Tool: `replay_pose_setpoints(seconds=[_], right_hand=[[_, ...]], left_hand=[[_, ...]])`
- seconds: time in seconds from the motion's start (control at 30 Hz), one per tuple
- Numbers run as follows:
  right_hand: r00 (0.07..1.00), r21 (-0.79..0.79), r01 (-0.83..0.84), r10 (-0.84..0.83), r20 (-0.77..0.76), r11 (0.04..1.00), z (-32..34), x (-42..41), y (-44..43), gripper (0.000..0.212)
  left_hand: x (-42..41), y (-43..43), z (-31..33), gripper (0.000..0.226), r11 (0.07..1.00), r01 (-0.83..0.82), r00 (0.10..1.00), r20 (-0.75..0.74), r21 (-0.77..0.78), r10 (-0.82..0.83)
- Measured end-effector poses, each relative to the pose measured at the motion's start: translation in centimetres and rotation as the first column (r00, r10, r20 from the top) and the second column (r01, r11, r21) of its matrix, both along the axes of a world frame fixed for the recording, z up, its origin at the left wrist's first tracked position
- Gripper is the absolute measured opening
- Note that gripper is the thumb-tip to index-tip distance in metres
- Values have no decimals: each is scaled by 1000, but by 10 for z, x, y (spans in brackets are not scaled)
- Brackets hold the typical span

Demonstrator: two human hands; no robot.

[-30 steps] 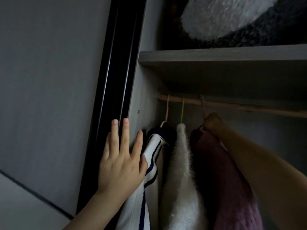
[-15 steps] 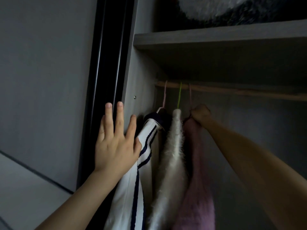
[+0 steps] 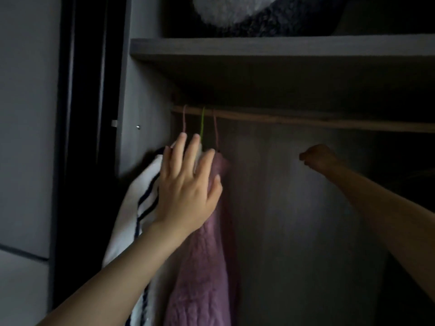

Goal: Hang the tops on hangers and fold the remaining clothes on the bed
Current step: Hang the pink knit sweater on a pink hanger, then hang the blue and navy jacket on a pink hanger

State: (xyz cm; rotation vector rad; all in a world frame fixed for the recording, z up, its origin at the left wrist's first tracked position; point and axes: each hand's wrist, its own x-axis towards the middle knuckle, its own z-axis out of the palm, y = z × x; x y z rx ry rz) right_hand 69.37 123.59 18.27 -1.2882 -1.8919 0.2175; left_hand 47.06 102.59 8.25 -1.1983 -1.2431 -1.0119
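Both hands have shifted since a second ago. My left hand [image 3: 188,182] has come off the wardrobe's side panel [image 3: 143,114] and onto the hung clothes, and my right hand [image 3: 317,158] has let go of the purple sweater's hanger and moved well off to the right.

The left fingers [image 3: 180,149] are straight and spread, gripping nothing, with the palm laid flat against the tops. The right hand is curled into a fist below the rail [image 3: 306,118], and I can see nothing in it.

Three tops hang at the rail's left end:
- The striped top [image 3: 131,208] is nearest the side panel, just left of my palm.
- The white fluffy top [image 3: 161,290] is mostly hidden behind the hand.
- The purple sweater [image 3: 204,267] hangs just under my thumb, its shoulder touching the fingertips.

The hanger hooks [image 3: 202,121] rise above my fingertips, apart from them.

I judge all three tops to be soft, light and limp. The knits will sag and could slip off a shoulder if I drag on the cloth. To slide them along, I would take hold at a hook or at the hanger neck under the collar and push sideways there, not tug the fabric. The flat palm is fine for pressing the bunch toward the panel.
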Motion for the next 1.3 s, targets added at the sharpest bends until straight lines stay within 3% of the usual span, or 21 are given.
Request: replay_pose_setpoints(seconds=[0.1,0.2,0.3,0.37,0.53,0.6,0.67,0.77,0.93,1.1,1.3], right_hand=[[991,64,93,-99,89,994,-5,43,-18,26],[924,197,210,-260,279,958,-18,80,-43,28],[720,525,279,-537,440,804,-32,125,-68,21],[591,654,256,-651,476,711,-39,155,-82,25],[382,718,326,-780,495,615,-61,209,-115,35],[274,677,421,-796,539,604,-68,222,-125,29],[217,631,506,-794,568,589,-72,236,-126,37],[188,546,594,-761,621,591,-71,257,-125,43],[173,487,608,-703,690,627,-72,265,-127,35],[338,425,666,-756,561,613,-66,263,-130,25],[468,403,668,-774,426,626,-70,271,-124,29]], left_hand=[[33,20,-1,49,994,48,999,-14,-100,-49],[63,41,-8,54,974,103,995,16,-203,-102],[102,64,-18,56,940,172,985,44,-296,-166],[126,77,-25,58,915,206,978,58,-347,-198],[182,101,-44,59,847,317,948,110,-426,-299],[198,112,-54,56,840,345,937,94,-419,-337],[210,120,-61,60,834,356,930,77,-420,-358],[219,128,-65,74,806,367,926,99,-464,-364],[215,138,-71,56,813,393,916,109,-430,-385],[204,141,-78,56,799,395,918,157,-453,-365],[194,136,-89,56,798,408,913,190,-444,-361]])
